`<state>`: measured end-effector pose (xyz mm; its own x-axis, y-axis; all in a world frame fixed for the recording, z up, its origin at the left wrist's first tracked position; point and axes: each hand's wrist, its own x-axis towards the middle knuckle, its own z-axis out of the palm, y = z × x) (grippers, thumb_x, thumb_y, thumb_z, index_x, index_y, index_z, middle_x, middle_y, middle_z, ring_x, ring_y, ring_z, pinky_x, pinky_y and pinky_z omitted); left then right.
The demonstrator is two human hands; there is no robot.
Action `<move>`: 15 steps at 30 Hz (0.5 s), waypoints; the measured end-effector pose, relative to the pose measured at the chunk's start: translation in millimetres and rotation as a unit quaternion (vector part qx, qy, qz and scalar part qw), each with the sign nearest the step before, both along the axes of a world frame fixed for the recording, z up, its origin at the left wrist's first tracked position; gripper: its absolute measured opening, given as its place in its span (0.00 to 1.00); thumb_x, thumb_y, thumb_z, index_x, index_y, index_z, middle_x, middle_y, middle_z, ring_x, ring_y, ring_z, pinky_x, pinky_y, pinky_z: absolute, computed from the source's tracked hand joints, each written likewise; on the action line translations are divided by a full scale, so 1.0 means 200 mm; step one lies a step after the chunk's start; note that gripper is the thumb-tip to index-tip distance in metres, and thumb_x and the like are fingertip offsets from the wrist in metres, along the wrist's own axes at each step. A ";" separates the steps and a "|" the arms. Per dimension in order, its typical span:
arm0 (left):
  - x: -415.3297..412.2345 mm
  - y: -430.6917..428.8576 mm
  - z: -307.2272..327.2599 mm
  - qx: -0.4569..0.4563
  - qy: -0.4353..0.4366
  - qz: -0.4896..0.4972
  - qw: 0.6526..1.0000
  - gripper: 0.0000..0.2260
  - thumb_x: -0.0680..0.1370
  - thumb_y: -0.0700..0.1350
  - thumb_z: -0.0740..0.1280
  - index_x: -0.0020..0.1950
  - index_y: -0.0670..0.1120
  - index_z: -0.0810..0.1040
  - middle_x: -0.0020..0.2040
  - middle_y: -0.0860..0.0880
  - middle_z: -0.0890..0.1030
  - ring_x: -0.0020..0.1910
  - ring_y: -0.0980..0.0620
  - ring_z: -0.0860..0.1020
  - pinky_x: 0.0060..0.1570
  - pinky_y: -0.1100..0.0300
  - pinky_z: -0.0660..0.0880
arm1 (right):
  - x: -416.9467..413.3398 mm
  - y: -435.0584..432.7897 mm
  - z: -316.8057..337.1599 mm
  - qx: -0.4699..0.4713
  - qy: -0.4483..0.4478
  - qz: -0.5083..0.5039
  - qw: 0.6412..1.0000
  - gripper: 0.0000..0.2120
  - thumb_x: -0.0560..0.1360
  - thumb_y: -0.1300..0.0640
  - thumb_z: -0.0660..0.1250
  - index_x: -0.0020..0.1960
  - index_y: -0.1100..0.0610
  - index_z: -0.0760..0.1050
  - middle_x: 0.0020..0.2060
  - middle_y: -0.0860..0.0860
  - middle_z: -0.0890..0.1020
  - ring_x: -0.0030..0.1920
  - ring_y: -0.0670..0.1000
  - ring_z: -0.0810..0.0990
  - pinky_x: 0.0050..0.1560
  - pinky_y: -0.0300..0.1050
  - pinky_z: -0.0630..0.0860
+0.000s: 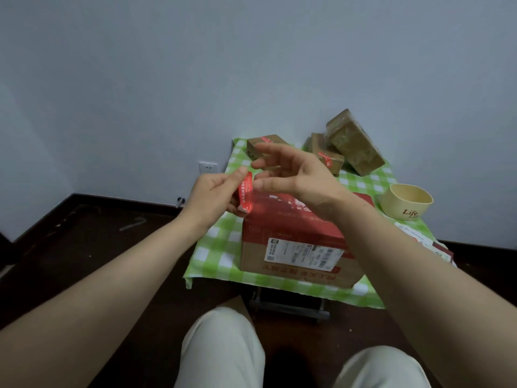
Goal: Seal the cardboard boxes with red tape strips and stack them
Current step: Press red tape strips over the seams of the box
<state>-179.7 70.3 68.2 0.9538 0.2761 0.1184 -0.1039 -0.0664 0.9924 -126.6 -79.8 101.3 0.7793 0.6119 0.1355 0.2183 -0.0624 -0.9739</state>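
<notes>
At frame centre, 1 light, floppy red tape strip [245,195] is being pinched by the left hand [215,193], seemingly top-edge, while the right hand [293,175] is being held spread.

A small table under a green-and-white checked cloth [215,247] stands on dark flooring. Near and centre sits the big cardboard box [293,247], red on top. Far left, a small taped box [265,144]; far right, another small box [327,155] with a wrapped parcel [355,144] leaning on it. A cream bowl [407,201] sits right.
</notes>
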 end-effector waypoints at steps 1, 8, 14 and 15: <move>-0.01 -0.01 0.03 0.001 0.003 -0.014 1.000 0.18 0.80 0.46 0.61 0.32 0.44 0.77 0.21 0.51 0.76 0.20 0.57 0.75 0.24 0.63 0.77 | 0.00 0.00 0.02 -0.016 -0.013 0.014 1.000 0.28 0.66 0.69 0.74 0.64 0.56 0.72 0.49 0.53 0.79 0.45 0.48 0.79 0.55 0.50 0.78; -0.02 -0.04 0.11 0.012 0.059 -0.081 0.995 0.20 0.81 0.51 0.57 0.35 0.39 0.73 0.23 0.48 0.77 0.23 0.51 0.78 0.27 0.62 0.75 | -0.03 -0.02 0.14 -0.082 -0.088 -0.036 0.992 0.05 0.71 0.66 0.71 0.47 0.61 0.81 0.35 0.54 0.82 0.30 0.42 0.79 0.36 0.40 0.76; -0.03 -0.05 0.20 0.034 0.086 -0.123 0.988 0.06 0.73 0.41 0.70 0.39 0.39 0.77 0.31 0.47 0.81 0.31 0.51 0.81 0.34 0.61 0.80 | -0.03 -0.07 0.21 -0.064 -0.120 -0.095 0.986 0.04 0.72 0.66 0.71 0.46 0.63 0.81 0.34 0.55 0.82 0.28 0.43 0.77 0.38 0.41 0.78; -0.03 -0.05 0.22 0.039 0.094 -0.122 0.987 0.04 0.72 0.37 0.71 0.40 0.39 0.78 0.33 0.46 0.81 0.32 0.52 0.81 0.35 0.63 0.80 | -0.03 -0.08 0.22 -0.061 -0.127 -0.101 0.985 0.05 0.71 0.66 0.71 0.47 0.63 0.81 0.34 0.55 0.82 0.28 0.43 0.77 0.38 0.40 0.78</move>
<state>-185.1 60.1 111.8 0.9979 0.0319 -0.0557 0.0596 -0.1389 0.9885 -133.5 -95.3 145.2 0.8369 0.4717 0.2776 0.4256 -0.2420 -0.8720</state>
